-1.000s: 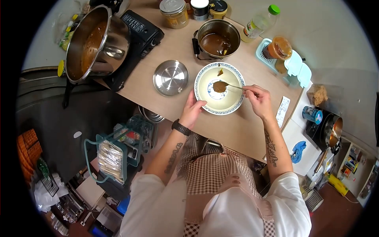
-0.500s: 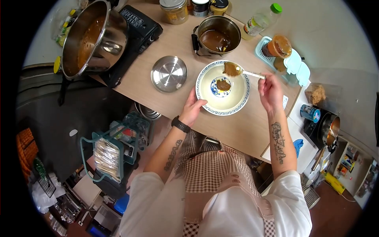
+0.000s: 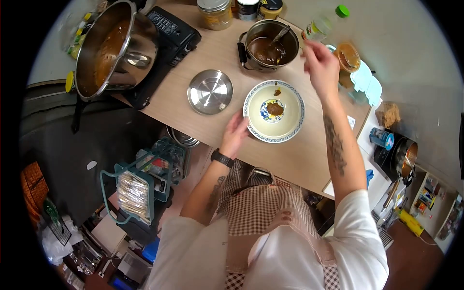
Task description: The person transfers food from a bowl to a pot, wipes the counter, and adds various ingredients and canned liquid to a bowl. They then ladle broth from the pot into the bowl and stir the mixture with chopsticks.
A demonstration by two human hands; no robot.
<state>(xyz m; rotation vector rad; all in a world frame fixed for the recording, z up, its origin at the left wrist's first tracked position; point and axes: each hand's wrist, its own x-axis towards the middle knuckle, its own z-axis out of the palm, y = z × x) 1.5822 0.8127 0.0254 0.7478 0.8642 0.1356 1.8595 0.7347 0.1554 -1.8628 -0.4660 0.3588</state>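
A white bowl with a blue patterned rim stands on the table, a brown dollop of paste at its centre and a smear on its far inner wall. At its left edge, my left hand grips the rim, thumb uppermost. A small steel pot beyond the bowl holds dark brown sauce. The spoon leans in that pot, handle toward the right rim. Just right of the pot is my right hand, slightly blurred, fingers loosely bent and apart, with nothing visible in them.
Left of the bowl lies a round steel lid. A large pot of orange-brown liquid sits by a black portable stove. Jars line the back. A green-capped bottle and an orange-filled tub stand at right.
The paste-covered spoon has gone from above the bowl into the small pot. My right hand has let go of it and moved up and away. The bowl sits slightly lower in view.
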